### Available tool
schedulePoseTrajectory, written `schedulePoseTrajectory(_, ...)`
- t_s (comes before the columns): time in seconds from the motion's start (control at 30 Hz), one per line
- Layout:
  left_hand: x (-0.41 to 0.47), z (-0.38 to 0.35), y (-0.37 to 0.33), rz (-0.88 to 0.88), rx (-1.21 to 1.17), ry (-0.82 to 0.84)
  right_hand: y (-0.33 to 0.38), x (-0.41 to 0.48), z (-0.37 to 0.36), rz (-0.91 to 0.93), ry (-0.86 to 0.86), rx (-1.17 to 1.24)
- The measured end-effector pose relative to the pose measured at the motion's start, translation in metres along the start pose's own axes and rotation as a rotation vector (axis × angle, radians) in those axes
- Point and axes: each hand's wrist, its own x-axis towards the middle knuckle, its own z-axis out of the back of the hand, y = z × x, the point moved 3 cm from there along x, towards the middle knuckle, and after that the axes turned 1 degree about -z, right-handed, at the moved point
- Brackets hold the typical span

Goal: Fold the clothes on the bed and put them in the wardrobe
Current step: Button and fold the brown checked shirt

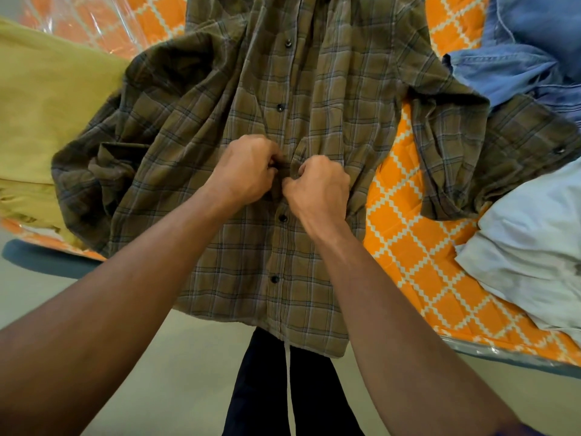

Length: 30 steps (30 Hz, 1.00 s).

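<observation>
A brown plaid shirt [330,99] lies front-up across the orange patterned bed [405,247], its hem hanging over the near edge. Dark buttons run down its middle placket. My left hand [248,168] and my right hand [317,187] meet at the placket halfway down, both with curled fingers pinching the fabric edges around a button spot. The button between my fingers is hidden. Both sleeves lie rumpled out to the sides.
A mustard-yellow garment [47,114] lies at the left of the bed. Blue denim clothes [522,55] sit at the upper right and a white garment [531,243] at the right. Below the bed edge are pale floor [176,366] and my dark trousers [270,388].
</observation>
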Motion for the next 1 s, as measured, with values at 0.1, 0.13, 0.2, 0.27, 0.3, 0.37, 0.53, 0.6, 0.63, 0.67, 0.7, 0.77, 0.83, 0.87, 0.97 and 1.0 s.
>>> schedulePoseTrajectory(0.1,0.001,-0.003,-0.002,0.017,-0.016,0.015,0.002,0.006,0.002,-0.006,-0.004,0.038)
schedulePoseTrajectory(0.13,0.002,-0.004,-0.002,0.051,-0.034,0.017,0.003,0.008,0.002,0.007,-0.004,0.054)
schedulePoseTrajectory(0.2,0.002,-0.006,0.000,0.183,-0.162,0.003,0.002,0.008,0.001,0.064,0.001,0.125)
schedulePoseTrajectory(0.27,0.001,-0.008,0.004,0.315,-0.364,-0.041,0.002,0.004,-0.001,0.139,-0.020,0.244)
schedulePoseTrajectory(0.3,0.001,-0.009,0.005,0.369,-0.465,-0.059,0.001,0.002,-0.002,0.151,-0.032,0.303)
schedulePoseTrajectory(0.37,-0.001,-0.011,0.007,0.448,-0.639,-0.060,-0.005,0.000,-0.006,0.109,-0.043,0.420)
schedulePoseTrajectory(0.53,0.000,-0.015,0.007,0.479,-0.838,0.056,-0.017,0.003,-0.017,-0.072,-0.003,0.657)
schedulePoseTrajectory(0.6,0.001,-0.014,0.008,0.473,-0.827,0.061,-0.019,0.006,-0.019,-0.094,0.034,0.715)
schedulePoseTrajectory(0.63,0.002,-0.014,0.009,0.472,-0.841,0.060,-0.020,0.008,-0.020,-0.102,0.051,0.739)
schedulePoseTrajectory(0.67,0.002,-0.015,0.009,0.474,-0.862,0.059,-0.021,0.009,-0.021,-0.111,0.067,0.754)
schedulePoseTrajectory(0.7,0.001,-0.016,0.009,0.476,-0.878,0.057,-0.022,0.010,-0.021,-0.124,0.080,0.764)
schedulePoseTrajectory(0.77,0.000,-0.017,0.009,0.474,-0.877,0.043,-0.023,0.010,-0.022,-0.146,0.101,0.802)
schedulePoseTrajectory(0.83,-0.001,-0.019,0.009,0.471,-0.857,0.019,-0.023,0.012,-0.022,-0.157,0.112,0.840)
schedulePoseTrajectory(0.87,-0.001,-0.019,0.009,0.469,-0.862,0.016,-0.023,0.013,-0.022,-0.166,0.122,0.853)
schedulePoseTrajectory(0.97,0.000,-0.018,0.009,0.477,-0.914,0.021,-0.023,0.014,-0.020,-0.192,0.172,0.890)
schedulePoseTrajectory(1.0,0.001,-0.018,0.009,0.481,-0.921,0.021,-0.023,0.015,-0.019,-0.191,0.192,0.903)
